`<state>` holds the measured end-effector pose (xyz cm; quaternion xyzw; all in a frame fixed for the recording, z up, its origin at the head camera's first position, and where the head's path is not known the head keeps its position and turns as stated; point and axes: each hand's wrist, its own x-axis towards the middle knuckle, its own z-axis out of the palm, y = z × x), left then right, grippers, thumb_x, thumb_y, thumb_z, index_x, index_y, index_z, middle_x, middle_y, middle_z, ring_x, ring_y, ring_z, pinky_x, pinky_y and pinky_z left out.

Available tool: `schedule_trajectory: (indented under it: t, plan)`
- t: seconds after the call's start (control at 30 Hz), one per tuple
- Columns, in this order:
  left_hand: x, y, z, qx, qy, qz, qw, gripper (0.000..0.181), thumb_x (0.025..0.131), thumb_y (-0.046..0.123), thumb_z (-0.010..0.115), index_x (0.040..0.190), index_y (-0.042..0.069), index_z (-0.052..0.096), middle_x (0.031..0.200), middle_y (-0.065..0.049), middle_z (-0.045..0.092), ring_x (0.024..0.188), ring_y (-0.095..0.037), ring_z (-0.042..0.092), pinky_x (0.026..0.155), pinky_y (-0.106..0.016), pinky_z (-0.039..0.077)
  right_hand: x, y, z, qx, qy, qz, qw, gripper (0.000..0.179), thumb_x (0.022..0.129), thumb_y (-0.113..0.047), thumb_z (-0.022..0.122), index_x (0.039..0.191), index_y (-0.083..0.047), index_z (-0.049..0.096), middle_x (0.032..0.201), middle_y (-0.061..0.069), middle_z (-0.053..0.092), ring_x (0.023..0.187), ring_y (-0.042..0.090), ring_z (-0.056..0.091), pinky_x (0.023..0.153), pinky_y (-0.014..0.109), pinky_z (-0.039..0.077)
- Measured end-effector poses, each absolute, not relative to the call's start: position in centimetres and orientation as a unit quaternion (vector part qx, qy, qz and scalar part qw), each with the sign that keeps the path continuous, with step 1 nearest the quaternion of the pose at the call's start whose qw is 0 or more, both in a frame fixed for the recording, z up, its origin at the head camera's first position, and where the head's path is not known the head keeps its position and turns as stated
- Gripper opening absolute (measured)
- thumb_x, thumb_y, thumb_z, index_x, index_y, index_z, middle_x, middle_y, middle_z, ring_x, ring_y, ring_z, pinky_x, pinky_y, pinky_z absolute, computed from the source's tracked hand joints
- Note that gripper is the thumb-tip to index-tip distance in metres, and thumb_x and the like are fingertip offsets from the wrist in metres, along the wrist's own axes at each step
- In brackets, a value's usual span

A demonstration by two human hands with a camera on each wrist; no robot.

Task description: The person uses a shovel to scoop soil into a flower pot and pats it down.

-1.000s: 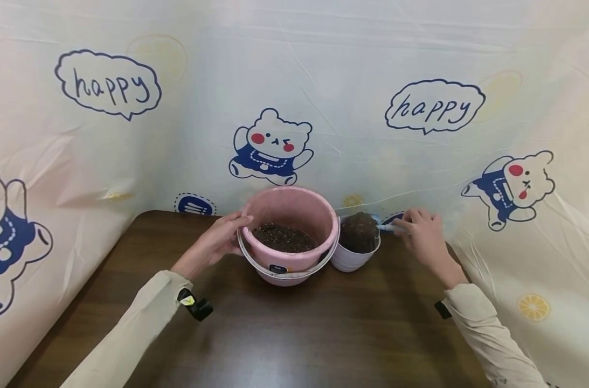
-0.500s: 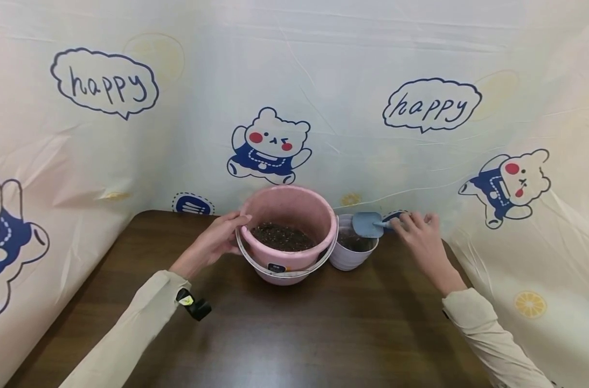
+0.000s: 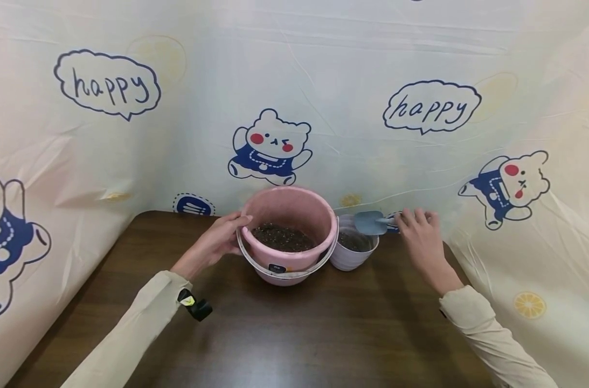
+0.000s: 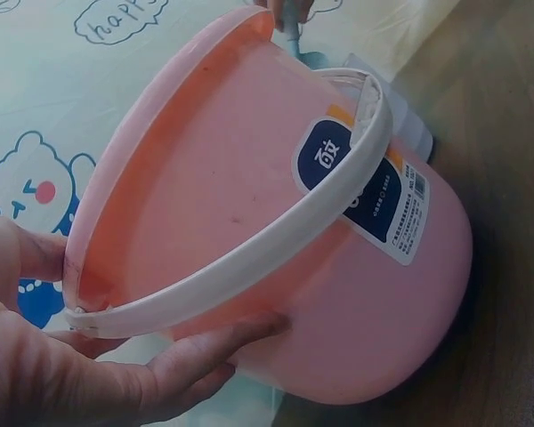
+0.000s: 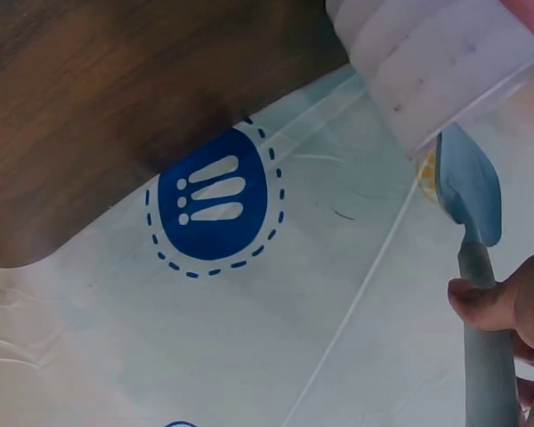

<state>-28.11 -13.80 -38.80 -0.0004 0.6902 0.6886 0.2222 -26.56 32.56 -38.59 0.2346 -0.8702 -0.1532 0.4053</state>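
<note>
I am watching a pale sheet (image 3: 347, 59), printed with bears, lemon slices and the word "happy", hanging behind and at both sides of a dark brown wood-grain table (image 3: 299, 334). Two beige sleeves (image 3: 129, 323) are reaching in from the lower corners of my head view. A round pink plastic bucket (image 3: 294, 206) is standing toward the back of the table, its white plastic handle (image 4: 249, 252) hanging down across its front. Just to its right, a small whitish ribbed pot (image 3: 348, 260) is standing; I am unable to tell whether the two are touching.

The left hand (image 3: 218, 237) is gripping the bucket's left rim, thumb lying over the edge and fingers pressing the outer wall. The right hand (image 3: 422, 237) is pinching the handle of a blue-grey trowel (image 3: 368, 222) between thumb and fingers. I am seeing the trowel's blade hanging over the right back part of the pot's mouth, though I am not making out whether it is touching the rim.

Dark crumbly soil (image 3: 282, 238) is covering the bucket's bottom, and more is lying inside the pot. A navy-and-white label (image 4: 392, 213) is showing on the bucket's outer wall, partly behind its handle.
</note>
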Motion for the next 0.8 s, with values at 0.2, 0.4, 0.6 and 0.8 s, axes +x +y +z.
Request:
schedule_trajectory:
  t: [0.2, 0.4, 0.6, 0.8]
  plan:
    - [-28.1, -13.8, -38.9, 0.005, 0.689, 0.69, 0.221, 0.07, 0.111, 0.032, 0.046, 0.168, 0.009, 0.013, 0.169, -0.026, 0.023, 0.15, -0.044, 0.035, 0.114, -0.065, 0.04, -26.7, 32.4, -37.8, 0.224, -0.867, -0.106, 0.433, 0.02, 0.095, 0.015, 0.053, 0.107, 0.004, 0.063, 0.1, 0.024, 0.058, 0.091, 0.045, 0.051, 0.075, 0.06, 0.04]
    - [-28.1, -13.7, -38.9, 0.005, 0.687, 0.692, 0.222, 0.07, 0.111, 0.032, 0.046, 0.168, 0.008, 0.013, 0.169, -0.026, 0.023, 0.15, -0.045, 0.035, 0.114, -0.065, 0.04, -26.6, 31.5, -36.5, 0.21, -0.866, -0.046, 0.452, 0.017, 0.098, 0.01, 0.056, 0.11, 0.001, 0.063, 0.101, 0.024, 0.059, 0.091, 0.046, 0.051, 0.077, 0.062, 0.037]
    - [-28.1, -13.6, -38.9, 0.001, 0.69, 0.689, 0.222, 0.07, 0.112, 0.032, 0.046, 0.169, 0.009, 0.012, 0.17, -0.025, 0.022, 0.151, -0.044, 0.033, 0.115, -0.064, 0.04, -26.5, 29.7, -35.2, 0.213, -0.85, -0.029, 0.481, 0.015, 0.1, 0.006, 0.058, 0.109, -0.001, 0.068, 0.1, 0.022, 0.062, 0.091, 0.045, 0.053, 0.075, 0.059, 0.037]
    - [-28.1, -13.7, -38.9, 0.003, 0.691, 0.689, 0.22, 0.07, 0.112, 0.033, 0.046, 0.168, 0.008, 0.014, 0.17, -0.025, 0.023, 0.15, -0.043, 0.034, 0.115, -0.063, 0.04, -27.0, 27.4, -34.5, 0.23, -0.817, -0.021, 0.528, 0.01, 0.101, 0.001, 0.063, 0.104, -0.003, 0.072, 0.097, 0.02, 0.066, 0.087, 0.044, 0.056, 0.072, 0.057, 0.038]
